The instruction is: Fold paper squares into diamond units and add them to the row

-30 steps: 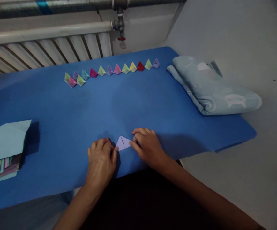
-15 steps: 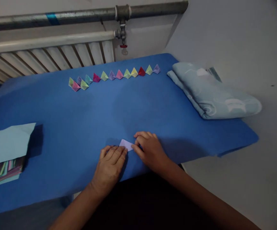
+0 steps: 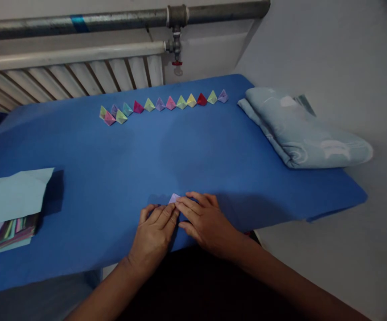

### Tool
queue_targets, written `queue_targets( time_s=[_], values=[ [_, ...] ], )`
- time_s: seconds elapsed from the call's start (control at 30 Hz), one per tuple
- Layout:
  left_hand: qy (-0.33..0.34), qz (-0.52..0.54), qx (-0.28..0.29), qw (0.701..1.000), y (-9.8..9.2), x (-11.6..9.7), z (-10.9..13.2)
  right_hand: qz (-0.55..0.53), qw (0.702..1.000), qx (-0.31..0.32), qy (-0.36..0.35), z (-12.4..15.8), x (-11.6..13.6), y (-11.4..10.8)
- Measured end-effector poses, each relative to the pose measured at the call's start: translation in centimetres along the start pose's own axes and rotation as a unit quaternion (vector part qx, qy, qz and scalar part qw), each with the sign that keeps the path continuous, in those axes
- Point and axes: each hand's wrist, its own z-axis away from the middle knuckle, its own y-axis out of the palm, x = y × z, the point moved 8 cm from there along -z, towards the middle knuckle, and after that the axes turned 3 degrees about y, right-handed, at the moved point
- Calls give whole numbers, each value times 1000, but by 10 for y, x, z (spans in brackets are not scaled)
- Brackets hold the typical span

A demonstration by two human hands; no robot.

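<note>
A small lilac piece of folded paper [image 3: 174, 198] lies near the front edge of the blue-covered table, mostly hidden under my fingers. Its pointed top shows between both hands. My left hand [image 3: 155, 229] holds the paper from the left, its fingers close together and curved over the lower part, the thumb out of sight. From the right, my right hand [image 3: 204, 218] rests stretched fingertips on the paper's right side. Its thumb stands apart, lower down, near the table surface.
A row of colourful folded paper pieces [image 3: 160, 104] runs along the table's back. At the left lies a stack of coloured paper [image 3: 9, 236] under a pale blue sheet [image 3: 16, 194]. A folded blanket [image 3: 300, 133] sits at the right. Behind are a radiator [image 3: 80, 76] and pipe [image 3: 123, 18].
My right hand has shifted from pinching the paper's right corner to laying its fingers over it; less lilac shows now. My left hand stays in place. The view has shifted slightly.
</note>
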Motion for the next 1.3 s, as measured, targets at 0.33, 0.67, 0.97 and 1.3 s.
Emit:
queue_targets(
  time_s=[0.33,0.67,0.97,1.3],
  values=[
    [9,11,17,1000,-1,-2,12,54,998,18,6,4,-7,9],
    [-30,-57,21,998,-16,-5,31,69,997,18,0,5,-4,10],
    [-32,24,4,999,-13,2,2,69,998,8,-8,4,-3,8],
    [-17,22,50,998,12,7,-24,51,998,-12,-25,4,-6,5]
  ],
)
